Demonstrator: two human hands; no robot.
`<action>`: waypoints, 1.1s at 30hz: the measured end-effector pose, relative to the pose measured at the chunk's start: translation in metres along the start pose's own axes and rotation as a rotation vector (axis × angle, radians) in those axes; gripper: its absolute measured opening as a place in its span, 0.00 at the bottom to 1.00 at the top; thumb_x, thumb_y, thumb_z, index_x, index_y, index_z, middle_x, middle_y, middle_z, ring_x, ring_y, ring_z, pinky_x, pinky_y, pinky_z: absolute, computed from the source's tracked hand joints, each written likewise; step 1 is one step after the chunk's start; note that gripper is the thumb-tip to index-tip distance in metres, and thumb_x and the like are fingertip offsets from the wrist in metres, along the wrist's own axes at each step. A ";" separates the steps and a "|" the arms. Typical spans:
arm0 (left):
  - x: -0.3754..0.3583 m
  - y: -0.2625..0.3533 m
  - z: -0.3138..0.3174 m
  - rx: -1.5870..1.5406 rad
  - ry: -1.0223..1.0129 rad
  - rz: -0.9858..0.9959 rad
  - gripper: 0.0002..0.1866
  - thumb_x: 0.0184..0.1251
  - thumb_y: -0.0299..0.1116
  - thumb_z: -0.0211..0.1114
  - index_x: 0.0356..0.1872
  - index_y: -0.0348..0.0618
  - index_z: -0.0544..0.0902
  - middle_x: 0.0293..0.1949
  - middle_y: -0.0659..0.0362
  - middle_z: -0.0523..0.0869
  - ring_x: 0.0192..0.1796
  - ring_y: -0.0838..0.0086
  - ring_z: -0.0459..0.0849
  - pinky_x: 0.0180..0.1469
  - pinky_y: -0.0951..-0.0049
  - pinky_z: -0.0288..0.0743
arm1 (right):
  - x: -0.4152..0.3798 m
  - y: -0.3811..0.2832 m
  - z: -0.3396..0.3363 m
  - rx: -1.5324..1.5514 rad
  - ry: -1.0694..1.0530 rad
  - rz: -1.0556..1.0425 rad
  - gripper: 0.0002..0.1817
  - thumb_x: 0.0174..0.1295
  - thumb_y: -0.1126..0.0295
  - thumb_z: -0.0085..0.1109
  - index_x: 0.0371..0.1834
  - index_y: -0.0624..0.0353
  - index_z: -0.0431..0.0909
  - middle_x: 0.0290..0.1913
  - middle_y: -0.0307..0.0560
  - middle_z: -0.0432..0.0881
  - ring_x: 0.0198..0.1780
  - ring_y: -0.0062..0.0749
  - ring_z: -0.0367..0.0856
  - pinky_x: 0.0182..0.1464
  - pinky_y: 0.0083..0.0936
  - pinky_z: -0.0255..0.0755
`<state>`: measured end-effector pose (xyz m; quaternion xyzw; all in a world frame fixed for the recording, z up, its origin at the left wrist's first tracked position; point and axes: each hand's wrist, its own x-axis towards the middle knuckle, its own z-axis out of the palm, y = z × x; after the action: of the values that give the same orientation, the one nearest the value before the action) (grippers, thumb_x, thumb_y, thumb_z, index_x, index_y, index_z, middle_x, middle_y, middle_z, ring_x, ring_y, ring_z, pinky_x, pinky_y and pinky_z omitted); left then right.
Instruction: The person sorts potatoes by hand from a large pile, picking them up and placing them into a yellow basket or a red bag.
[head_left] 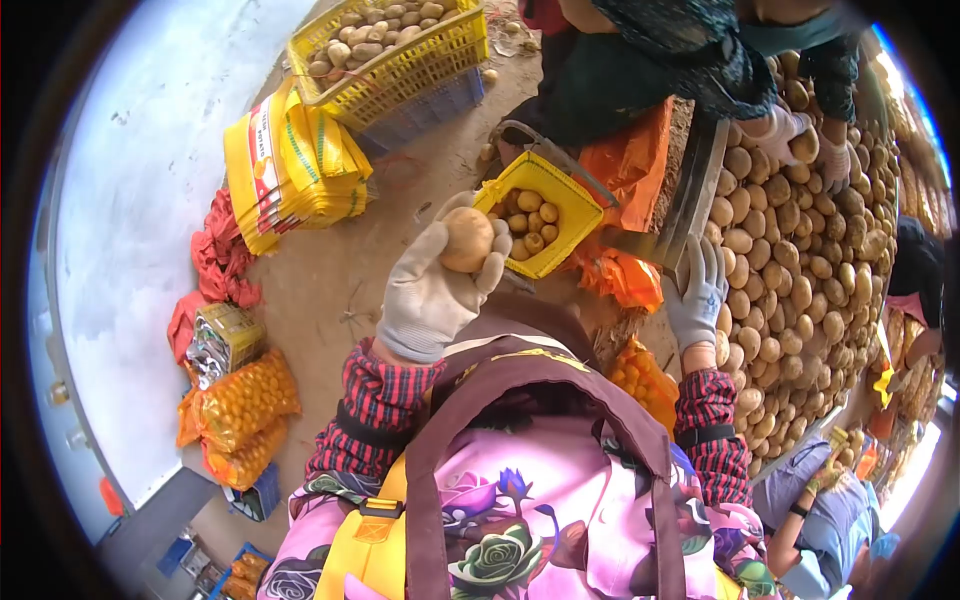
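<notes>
A round tan potato (467, 240) rests in my left hand (428, 290), which wears a pale grey glove with its fingers curled round it. Just right of that hand sits a yellow basket (566, 235) holding several potatoes. My right hand (696, 296), also gloved, lies at the metal edge of the sorting surface, beside a large spread of potatoes (790, 290). Its fingers are stretched out and I see nothing in them.
Across from me a co-worker's gloved hands (790, 135) hold a potato. A yellow crate (400, 60) of potatoes stands at the upper left, near stacked yellow bags (300, 165). Filled orange net bags (240, 405) lie lower left. Another person (825, 510) is at the lower right.
</notes>
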<state>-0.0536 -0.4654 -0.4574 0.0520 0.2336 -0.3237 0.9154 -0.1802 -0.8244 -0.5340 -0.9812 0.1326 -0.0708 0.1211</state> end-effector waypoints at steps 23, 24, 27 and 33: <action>0.033 -0.075 -0.007 0.662 -0.352 -0.929 0.28 0.85 0.49 0.48 0.77 0.46 0.62 0.67 0.56 0.74 0.69 0.70 0.73 0.73 0.66 0.65 | -0.048 -0.145 -0.040 1.027 0.017 0.669 0.11 0.68 0.70 0.58 0.47 0.62 0.84 0.46 0.46 0.85 0.46 0.32 0.83 0.52 0.29 0.76; 0.037 -0.071 -0.036 0.866 -0.470 -0.948 0.29 0.85 0.47 0.50 0.76 0.41 0.62 0.65 0.55 0.76 0.68 0.69 0.75 0.72 0.65 0.67 | -0.053 -0.123 -0.044 0.897 0.106 0.687 0.14 0.73 0.64 0.52 0.45 0.60 0.84 0.42 0.43 0.85 0.43 0.27 0.82 0.50 0.28 0.76; 0.038 -0.063 -0.017 0.890 -0.436 -1.052 0.29 0.84 0.46 0.52 0.75 0.38 0.64 0.64 0.54 0.77 0.67 0.70 0.77 0.71 0.66 0.70 | -0.071 -0.063 -0.075 1.089 0.484 0.905 0.18 0.76 0.61 0.43 0.45 0.60 0.82 0.42 0.44 0.82 0.38 0.29 0.83 0.31 0.22 0.82; 0.047 -0.069 -0.027 0.838 -0.378 -1.006 0.28 0.82 0.43 0.55 0.74 0.37 0.66 0.63 0.54 0.78 0.65 0.67 0.79 0.69 0.65 0.73 | -0.140 0.074 -0.128 0.521 0.779 0.802 0.16 0.72 0.74 0.49 0.59 0.62 0.79 0.65 0.51 0.76 0.66 0.37 0.75 0.66 0.31 0.73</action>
<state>-0.0744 -0.5397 -0.4990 0.2296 -0.0797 -0.7767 0.5810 -0.3536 -0.8826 -0.4450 -0.6951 0.5043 -0.4029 0.3167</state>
